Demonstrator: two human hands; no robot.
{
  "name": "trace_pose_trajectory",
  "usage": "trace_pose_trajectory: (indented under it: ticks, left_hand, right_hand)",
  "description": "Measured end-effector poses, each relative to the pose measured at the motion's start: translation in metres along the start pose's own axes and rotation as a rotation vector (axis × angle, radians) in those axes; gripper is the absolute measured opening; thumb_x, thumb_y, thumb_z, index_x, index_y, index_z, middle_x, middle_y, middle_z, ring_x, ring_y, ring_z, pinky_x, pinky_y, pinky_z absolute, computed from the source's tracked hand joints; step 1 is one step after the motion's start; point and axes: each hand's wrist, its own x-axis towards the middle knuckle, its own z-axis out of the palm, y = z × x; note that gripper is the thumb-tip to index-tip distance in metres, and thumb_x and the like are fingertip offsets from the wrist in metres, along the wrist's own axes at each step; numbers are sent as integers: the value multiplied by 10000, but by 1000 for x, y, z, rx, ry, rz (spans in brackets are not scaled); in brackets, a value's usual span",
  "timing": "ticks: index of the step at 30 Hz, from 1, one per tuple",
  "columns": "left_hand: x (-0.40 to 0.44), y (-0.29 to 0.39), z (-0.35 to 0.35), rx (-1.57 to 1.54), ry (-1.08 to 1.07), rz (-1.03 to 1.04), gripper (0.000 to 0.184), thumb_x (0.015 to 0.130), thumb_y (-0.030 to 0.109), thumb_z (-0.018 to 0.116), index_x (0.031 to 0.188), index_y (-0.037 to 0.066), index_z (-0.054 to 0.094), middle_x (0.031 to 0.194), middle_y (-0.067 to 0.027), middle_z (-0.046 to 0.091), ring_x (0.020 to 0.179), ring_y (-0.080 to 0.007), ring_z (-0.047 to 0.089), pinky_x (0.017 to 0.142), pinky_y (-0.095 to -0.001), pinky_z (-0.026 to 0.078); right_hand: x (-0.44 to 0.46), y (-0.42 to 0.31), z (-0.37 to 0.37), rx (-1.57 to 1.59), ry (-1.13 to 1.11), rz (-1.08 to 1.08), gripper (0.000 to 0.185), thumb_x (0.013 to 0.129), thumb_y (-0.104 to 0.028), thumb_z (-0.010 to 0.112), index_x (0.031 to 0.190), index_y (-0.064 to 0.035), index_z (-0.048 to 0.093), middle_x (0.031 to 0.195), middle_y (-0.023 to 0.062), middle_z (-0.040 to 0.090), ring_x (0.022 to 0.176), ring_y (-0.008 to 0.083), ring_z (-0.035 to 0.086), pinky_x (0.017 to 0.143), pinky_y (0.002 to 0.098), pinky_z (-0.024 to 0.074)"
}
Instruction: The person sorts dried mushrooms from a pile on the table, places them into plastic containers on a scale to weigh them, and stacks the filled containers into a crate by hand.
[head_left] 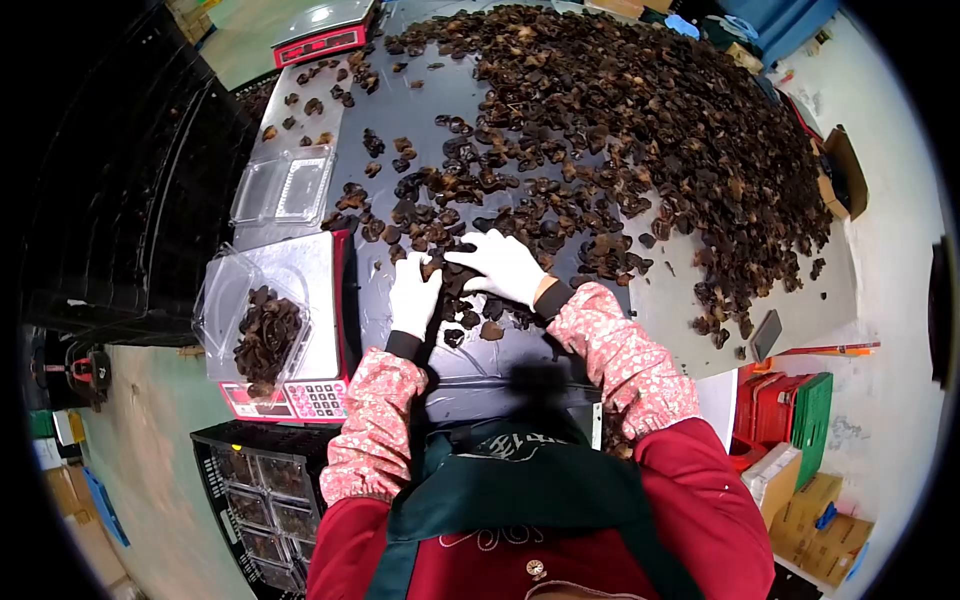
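Note:
Both my hands wear white gloves and work at the near edge of a spread of dark brown wood ear mushrooms (640,110). My left hand (412,295) is closed, with a brown wood ear mushroom (430,268) between its thumb and fingers. Just to its right, my right hand (500,268) reaches in with fingers apart over dark pieces, its fingertips touching them. On the left stands a scale (318,300) with a pink keypad. It carries an open clear plastic box (222,318) partly filled with wood ear mushrooms (266,338).
Another clear box (287,187) lies open beyond the scale. A second red scale (322,35) stands at the far left. Below the table's left side is a black crate (225,440) of filled clear boxes. Red and green crates (790,410) and cardboard boxes (810,525) stand at right.

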Motion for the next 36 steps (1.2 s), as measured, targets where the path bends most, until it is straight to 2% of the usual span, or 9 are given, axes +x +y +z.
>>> trace_pose_trajectory:
  ticks: [4, 9, 12, 17, 19, 23, 28, 32, 36]
  left_hand:
    - [-10, 18, -26, -163, 121, -5, 247, 876, 147, 622, 1112, 81, 594, 996, -137, 600, 925, -289, 621, 832, -379, 495]
    - [-42, 45, -94, -684, 126, -146, 217, 928, 67, 531, 1130, 42, 609, 1048, -102, 647, 958, -189, 622, 880, -312, 478]
    - [-60, 35, -165, -350, 332, -31, 218, 959, 95, 510, 1160, 92, 595, 928, 16, 568, 633, -25, 409, 533, -190, 319]
    - [-79, -20, -258, -270, 601, -141, 247, 951, 44, 489, 1182, 55, 573, 963, 7, 548, 736, -49, 452, 665, -185, 386]
    - [-79, -50, -269, -64, 623, 40, 328, 888, -25, 496, 1205, 29, 560, 1089, -69, 562, 1011, -194, 546, 932, -314, 437]
    - [-88, -52, -268, 231, 572, 66, 441, 776, -45, 497, 1210, 11, 551, 1162, -192, 542, 1165, -351, 493, 1077, -434, 353]
    - [-98, -58, -256, 287, 516, 112, 549, 751, -51, 496, 1291, 40, 531, 1360, -186, 460, 1305, -352, 420, 1122, -439, 315]
    - [-98, -55, -253, -110, 627, -73, 430, 942, 11, 450, 1371, -14, 463, 1371, -172, 501, 1277, -278, 487, 1108, -376, 351]
    - [-93, -66, -254, -260, 577, -23, 469, 1045, 182, 354, 1449, -55, 363, 1484, -216, 406, 1382, -316, 387, 1149, -402, 287]
  right_hand:
    - [-23, 14, 5, 89, 141, 104, 205, 855, -260, 677, 1039, -168, 686, 1076, 47, 579, 1000, 225, 587, 701, 348, 553]
    - [-50, 41, -7, 114, 402, 208, 119, 860, -201, 663, 898, -90, 683, 923, 57, 626, 922, 220, 630, 773, 319, 523]
    - [-63, 53, -22, 535, 550, 505, 95, 862, -142, 671, 882, -50, 682, 898, 63, 659, 852, 162, 633, 790, 281, 498]
    - [-45, 43, -42, 1098, 641, 603, 89, 851, -83, 670, 895, -6, 681, 910, 16, 675, 870, 105, 596, 827, 258, 461]
    - [-17, 11, -51, 1221, 585, 543, 92, 857, -89, 664, 898, -9, 682, 902, 13, 668, 877, 103, 590, 827, 259, 457]
    - [64, -89, -54, 1382, 284, 379, 127, 882, -143, 658, 907, -21, 685, 856, 6, 658, 829, 108, 600, 786, 267, 465]
    - [158, -210, -37, 1145, 188, 3, 182, 908, -212, 625, 926, -35, 666, 855, 53, 644, 787, 155, 614, 732, 300, 497]
    - [203, -261, 12, 547, 397, -524, 196, 867, -253, 621, 878, -61, 655, 851, 93, 622, 856, 276, 605, 782, 384, 476]
    - [198, -276, 14, 385, 36, -548, 295, 862, -326, 625, 1047, -96, 633, 1074, 95, 612, 1069, 292, 553, 945, 462, 393]
